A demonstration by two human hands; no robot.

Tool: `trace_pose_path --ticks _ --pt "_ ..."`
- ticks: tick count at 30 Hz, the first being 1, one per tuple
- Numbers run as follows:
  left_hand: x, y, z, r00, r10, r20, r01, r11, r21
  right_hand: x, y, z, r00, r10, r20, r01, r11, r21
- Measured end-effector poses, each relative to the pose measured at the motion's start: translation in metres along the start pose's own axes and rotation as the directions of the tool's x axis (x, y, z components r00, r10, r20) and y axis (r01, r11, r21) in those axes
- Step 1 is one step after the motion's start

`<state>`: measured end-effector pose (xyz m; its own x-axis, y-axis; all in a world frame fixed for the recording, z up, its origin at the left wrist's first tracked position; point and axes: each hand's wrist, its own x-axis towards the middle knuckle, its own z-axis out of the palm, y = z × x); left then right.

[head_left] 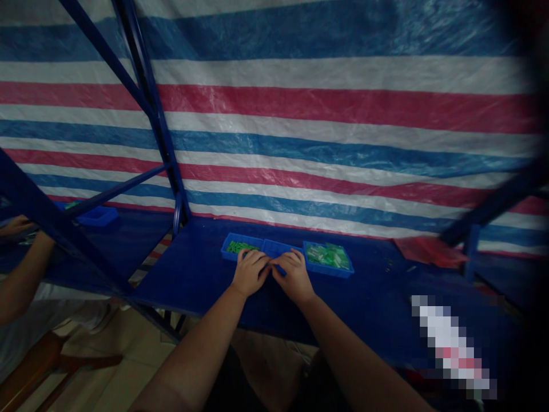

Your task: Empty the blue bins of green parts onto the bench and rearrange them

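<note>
The left hand (250, 274) and right hand (294, 276) curl half-closed, nearly meeting; whether they hold anything I cannot tell. They partly hide the middle tray (274, 247). Small green pieces (235, 247) lie just left; a co-worker's arm (19, 290) is cut off.

Left hand (249, 274): bare.
Right hand (295, 276): bare.
Forearms (201, 343): bare along visible length, tapering toward wrists (239, 290).
Clothing (232, 383): near-black, cut and details lost in shadow.

Passing room over the table (186, 272) on the near left, three trays (274, 248) blocking straight ahead; slanted blue bar (77, 243) further left
</note>
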<state>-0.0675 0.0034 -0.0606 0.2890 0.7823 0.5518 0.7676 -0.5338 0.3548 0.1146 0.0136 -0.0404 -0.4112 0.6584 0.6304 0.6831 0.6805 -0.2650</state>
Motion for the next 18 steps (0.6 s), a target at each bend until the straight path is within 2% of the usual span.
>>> trace_pose_path --ticks 3,6,9,11,12,14,18 --pt "0.0 -0.002 0.0 0.999 -0.018 -0.047 0.018 1.0 -0.003 0.004 -0.001 0.001 1.0 0.01 0.003 -0.01 0.999 0.03" --pt "0.0 -0.007 0.0 0.978 -0.117 -0.175 0.123 0.992 0.028 0.005 0.003 -0.003 0.991 0.132 0.014 -0.131 0.991 -0.038" --pt "0.0 -0.014 -0.001 0.897 -0.273 -0.347 0.315 0.947 0.069 0.004 0.008 -0.01 0.963 0.217 0.162 -0.193 0.969 -0.156" --pt "-0.001 -0.018 -0.001 0.839 -0.349 -0.418 0.416 0.906 0.076 0.004 0.009 -0.013 0.928 0.208 0.31 -0.147 0.967 -0.21" --pt "-0.001 -0.019 -0.002 0.823 -0.37 -0.431 0.442 0.894 0.075 0.004 0.009 -0.014 0.907 0.203 0.369 -0.121 0.965 -0.233" --pt "0.0 -0.019 -0.003 0.824 -0.38 -0.421 0.446 0.892 0.067 0.006 0.009 -0.015 0.871 0.215 0.442 -0.092 0.955 -0.283" --pt "-0.001 -0.012 -0.008 0.879 -0.341 -0.332 0.375 0.926 0.04 0.012 0.01 -0.014 0.831 0.265 0.49 -0.081 0.928 -0.365"
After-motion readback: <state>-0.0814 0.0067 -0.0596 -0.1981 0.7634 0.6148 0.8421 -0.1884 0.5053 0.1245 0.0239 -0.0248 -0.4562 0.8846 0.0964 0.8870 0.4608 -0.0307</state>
